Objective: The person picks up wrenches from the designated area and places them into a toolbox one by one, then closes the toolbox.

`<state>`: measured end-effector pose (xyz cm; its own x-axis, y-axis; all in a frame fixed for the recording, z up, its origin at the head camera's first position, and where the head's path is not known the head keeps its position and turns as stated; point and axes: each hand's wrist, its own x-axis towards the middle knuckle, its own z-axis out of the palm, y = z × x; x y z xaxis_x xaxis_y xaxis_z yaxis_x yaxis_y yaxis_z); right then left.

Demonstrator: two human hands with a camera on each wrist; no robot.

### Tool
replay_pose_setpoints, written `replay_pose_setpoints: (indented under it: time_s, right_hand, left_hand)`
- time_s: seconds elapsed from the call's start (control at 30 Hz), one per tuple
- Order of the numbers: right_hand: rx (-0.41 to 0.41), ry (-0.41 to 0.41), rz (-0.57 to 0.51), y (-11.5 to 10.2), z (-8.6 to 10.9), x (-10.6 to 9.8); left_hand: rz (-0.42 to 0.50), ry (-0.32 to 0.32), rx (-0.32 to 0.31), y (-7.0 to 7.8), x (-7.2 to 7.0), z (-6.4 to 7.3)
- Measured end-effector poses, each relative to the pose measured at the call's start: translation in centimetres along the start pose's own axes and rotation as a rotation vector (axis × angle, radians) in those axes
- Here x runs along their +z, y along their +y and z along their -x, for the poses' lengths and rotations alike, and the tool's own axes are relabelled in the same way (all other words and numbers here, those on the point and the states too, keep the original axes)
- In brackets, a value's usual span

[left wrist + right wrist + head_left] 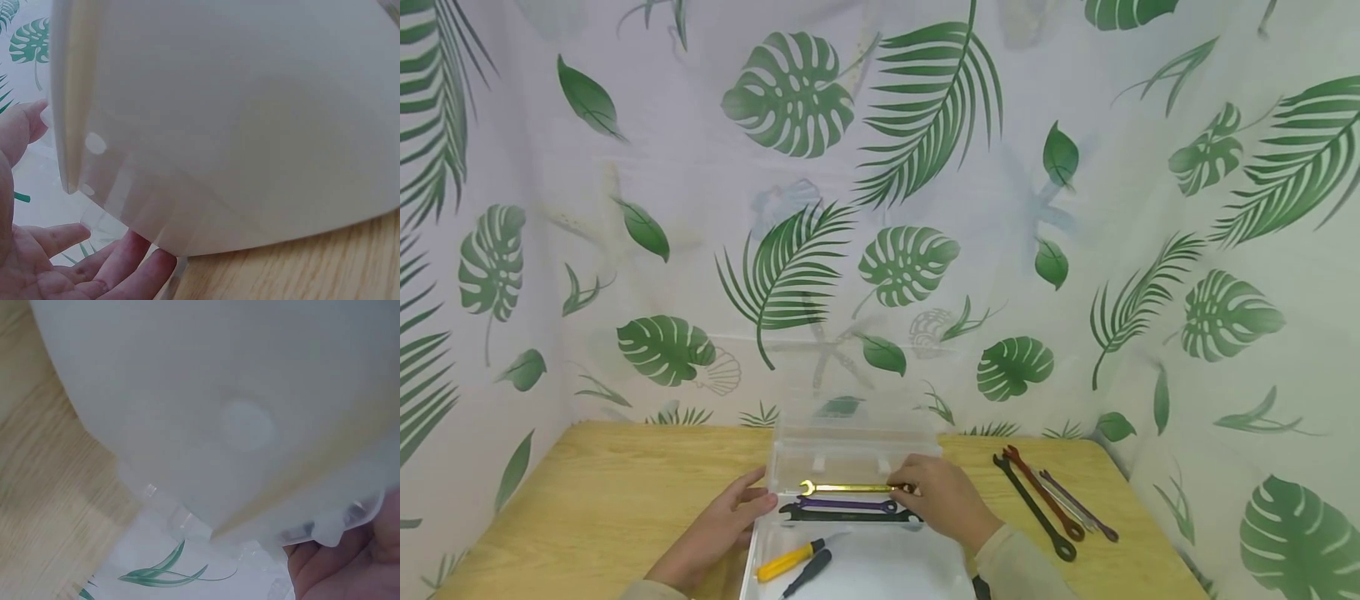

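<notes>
A clear plastic box lies on the wooden table with its lid raised. Across its far end lie a gold wrench, a purple wrench and a black wrench. My right hand pinches the right end of the gold wrench. At the box's left wall my left hand touches the plastic with relaxed fingers. In the left wrist view the box wall fills the frame, with the fingers beneath it. The right wrist view shows only blurred plastic and part of my palm.
A yellow-handled screwdriver and a black-handled one lie in the box's near part. Several wrenches, black, red-brown and thinner ones, lie on the table to the right. A leaf-print curtain closes in the table's back and sides.
</notes>
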<state>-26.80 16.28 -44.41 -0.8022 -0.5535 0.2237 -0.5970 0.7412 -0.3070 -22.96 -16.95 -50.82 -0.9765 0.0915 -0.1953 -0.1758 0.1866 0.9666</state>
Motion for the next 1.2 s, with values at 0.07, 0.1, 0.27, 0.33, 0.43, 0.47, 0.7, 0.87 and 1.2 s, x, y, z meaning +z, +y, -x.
replay_pose_setpoints:
  time_s: [0.07, 0.1, 0.27, 0.33, 0.43, 0.47, 0.7, 0.87, 1.2]
  right_hand:
    - [0.003, -0.007, 0.012, 0.0, 0.0, 0.0]
    - [0.009, -0.012, 0.013, 0.0, 0.0, -0.1]
    - [0.018, -0.039, 0.007, -0.1, -0.1, -0.3]
    - [0.017, -0.049, 0.001, -0.1, -0.1, -0.4]
    - [0.022, -0.065, -0.022, -0.1, -0.1, -0.5]
    - [0.024, -0.071, -0.031, 0.0, -0.1, -0.5]
    - [0.047, -0.085, -0.096, 0.3, 0.3, -0.8]
    - [0.005, -0.002, -0.133, 0.7, 1.0, -1.1]
    - [-0.130, 0.248, -0.244, 2.5, 3.6, -1.6]
  left_hand:
    - [-0.002, -0.001, -0.002, 0.0, 0.0, 0.0]
    - [-0.003, -0.002, -0.004, 0.0, 0.0, 0.0]
    - [0.003, 0.003, -0.008, 0.2, 0.1, 0.1]
    - [0.007, 0.008, -0.008, 0.3, 0.1, 0.1]
    - [0.012, 0.011, -0.008, 0.3, 0.2, 0.2]
    - [0.012, 0.010, -0.009, 0.3, 0.2, 0.2]
    - [0.025, -0.002, -0.006, 0.3, 0.2, 0.2]
    - [0.030, -0.007, -0.007, 0.2, 0.1, 0.1]
    - [0.036, 0.007, -0.004, 0.3, 0.3, 0.2]
